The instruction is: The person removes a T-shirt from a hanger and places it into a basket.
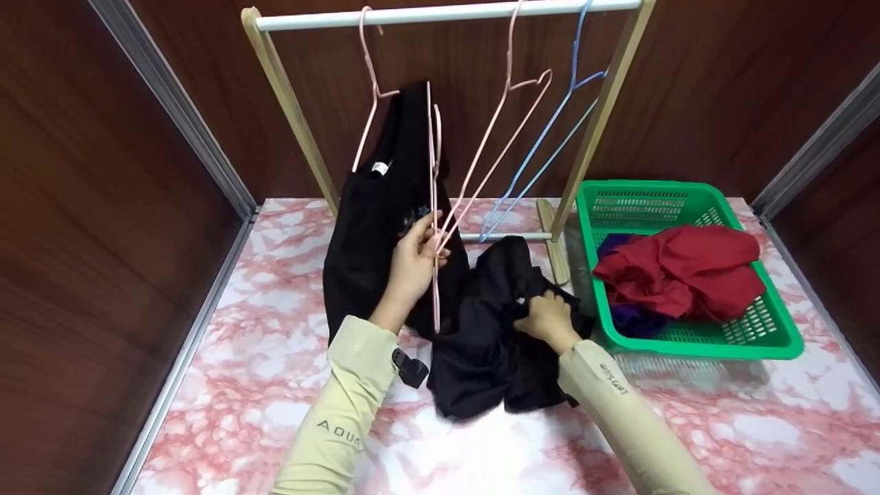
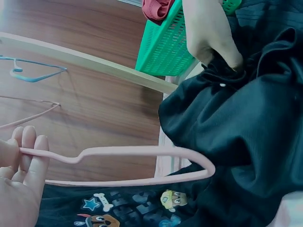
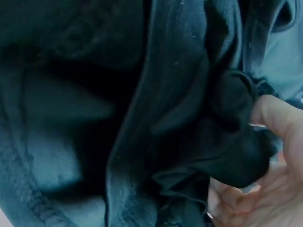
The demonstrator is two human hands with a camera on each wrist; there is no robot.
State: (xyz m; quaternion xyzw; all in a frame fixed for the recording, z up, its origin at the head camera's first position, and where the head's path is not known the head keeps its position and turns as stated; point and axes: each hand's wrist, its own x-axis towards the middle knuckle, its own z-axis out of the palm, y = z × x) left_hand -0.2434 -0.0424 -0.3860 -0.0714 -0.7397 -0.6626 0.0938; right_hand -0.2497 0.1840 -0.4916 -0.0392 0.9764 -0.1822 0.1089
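Note:
My left hand (image 1: 412, 265) holds a pink clothes hanger (image 2: 142, 151) by its wire. In the head view that hanger is seen nearly edge-on. Just behind it hangs a black sleeveless top (image 1: 361, 254) on another pink hanger; cartoon prints on its front show in the left wrist view. With my right hand (image 1: 548, 317) I grip a bunched black garment (image 1: 474, 350) near its upper edge, thumb on one side of the fabric. Folds of this garment fill most of the right wrist view, and its full shape cannot be made out.
A white rail (image 1: 447, 15) on wooden legs also carries a bare pink hanger (image 1: 509, 62) and a blue hanger (image 1: 574, 55). To the right stands a green basket (image 1: 694, 350) with red cloth (image 1: 708, 268) and purple cloth (image 1: 636, 322) inside. Dark wooden panels enclose the marbled surface.

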